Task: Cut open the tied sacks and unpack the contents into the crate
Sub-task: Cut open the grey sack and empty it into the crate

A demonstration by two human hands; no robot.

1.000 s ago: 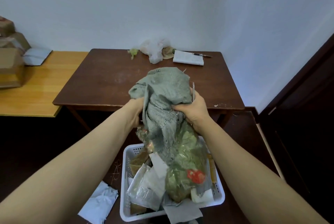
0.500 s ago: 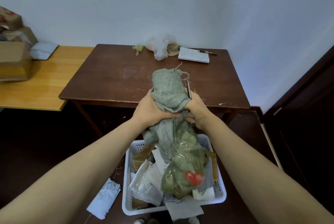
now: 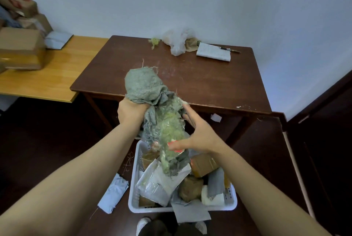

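A grey-green woven sack [image 3: 142, 85] hangs bunched over the white crate [image 3: 133, 197] on the floor. My left hand [image 3: 131, 112] grips the sack's crumpled cloth from the left. A clear plastic bag [image 3: 169, 127] of pale green stuff with a red label sticks out of the sack and points down into the crate. My right hand [image 3: 202, 136] lies against this bag with fingers spread and straight and the thumb under the red label. The crate holds several parcels: grey mailers, brown taped boxes, a white roll.
The dark brown table [image 3: 209, 83] stands just behind the sack, bearing a notebook [image 3: 213, 55], a pen and a crumpled white bag [image 3: 177, 41]. Cardboard boxes [image 3: 21, 49] sit on the light wooden table at left. A grey mailer [image 3: 114, 194] lies on the floor left of the crate. A dark door is at right.
My right hand has let go of the sack's top and dropped to the plastic bag, fingers spread. More of the bag is out of the sack. The left hand still grips the cloth.
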